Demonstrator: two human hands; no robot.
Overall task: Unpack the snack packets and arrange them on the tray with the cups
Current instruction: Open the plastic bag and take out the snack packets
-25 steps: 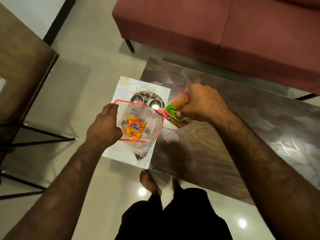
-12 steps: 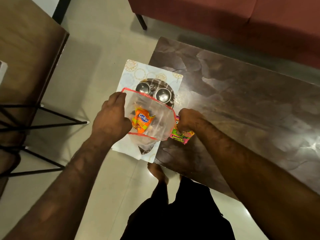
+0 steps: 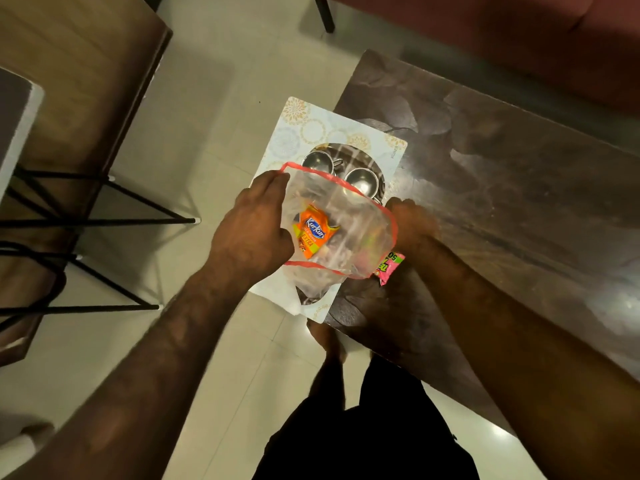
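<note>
Left hand (image 3: pixel 254 225) grips the clear bag (image 3: pixel 341 230) over the tray (image 3: pixel 294 123) with cups (image 3: pixel 360 181); right hand (image 3: pixel 410 221), grip hidden, lowers a pink packet (image 3: pixel 389 268) by the desk (image 3: pixel 519 174) edge. Orange packet (image 3: pixel 315 232) comes out next.

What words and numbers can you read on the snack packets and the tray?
"Kurkure" and "EXTRA": orange packet inside the clear bag.
"50", other letters cut off and blurred: pink packet beside the right hand.
Small print on tray: too small to read.
</note>
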